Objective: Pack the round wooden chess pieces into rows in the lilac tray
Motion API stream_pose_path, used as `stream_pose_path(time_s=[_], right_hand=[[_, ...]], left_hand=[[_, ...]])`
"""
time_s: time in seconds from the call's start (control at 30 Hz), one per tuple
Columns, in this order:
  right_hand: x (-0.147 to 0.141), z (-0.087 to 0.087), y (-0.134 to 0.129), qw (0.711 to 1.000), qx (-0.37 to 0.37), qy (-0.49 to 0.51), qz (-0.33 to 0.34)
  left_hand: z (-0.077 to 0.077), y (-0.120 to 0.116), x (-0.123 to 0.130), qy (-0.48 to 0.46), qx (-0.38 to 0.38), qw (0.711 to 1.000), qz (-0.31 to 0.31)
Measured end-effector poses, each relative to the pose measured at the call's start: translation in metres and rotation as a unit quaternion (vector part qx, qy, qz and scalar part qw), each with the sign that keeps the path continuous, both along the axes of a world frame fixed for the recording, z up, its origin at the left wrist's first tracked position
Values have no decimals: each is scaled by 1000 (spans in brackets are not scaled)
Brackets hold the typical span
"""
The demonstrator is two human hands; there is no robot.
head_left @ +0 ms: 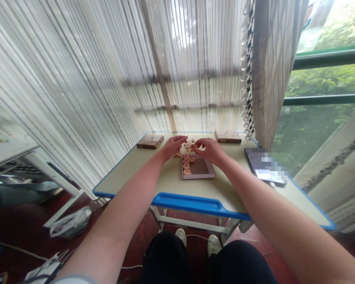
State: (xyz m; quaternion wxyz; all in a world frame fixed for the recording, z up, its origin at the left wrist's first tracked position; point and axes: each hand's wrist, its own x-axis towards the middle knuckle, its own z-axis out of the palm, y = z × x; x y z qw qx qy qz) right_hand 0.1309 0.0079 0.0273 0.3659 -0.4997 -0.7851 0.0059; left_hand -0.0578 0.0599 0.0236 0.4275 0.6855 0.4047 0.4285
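An open cardboard box [213, 173] sits on the table in front of me. Along its left side lie several round wooden Chinese chess pieces [186, 166] with red characters. More loose wooden pieces [188, 146] are heaped on the table just beyond the box. My left hand [174, 146] hovers at the left of that heap, fingers stretched out, with a few pieces showing beneath it. At the heap's right side, over the box's far edge, my right hand [206, 147] pinches a Chinese chess piece [193, 147] between thumb and fingertips.
Flat printed boxes lie at the back left [150, 141] and back right [228, 136] of the table [121, 173]. A tablet [264, 167] rests at the right. A blue pencil groove [187, 201] runs along the front edge. Striped curtains [195, 59] hang behind.
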Motion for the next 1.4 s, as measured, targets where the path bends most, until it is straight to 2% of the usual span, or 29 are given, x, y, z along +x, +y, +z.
stream_pose_path(time_s=[0.17, 0.37, 0.7, 0.93, 1.07, 1.4], right_hand=[[7, -2, 3, 994, -95, -40, 21], [7, -11, 6, 993, -84, -72, 33], [8, -15, 8, 988, -72, -118, 63], [3, -14, 4, 990, -59, -123, 34], [2, -15, 3, 989, -39, -136, 48], [1, -14, 2, 987, -55, -147, 33]], left_hand=[[-5, 12, -8, 21, 70, 989, 129], [-8, 19, -13, 63, 93, 975, 190], [-11, 22, -13, 104, 113, 970, 188], [-12, 21, -12, 112, 94, 971, 188], [-13, 23, -12, 123, 107, 969, 186], [-13, 23, -13, 153, 114, 963, 189]])
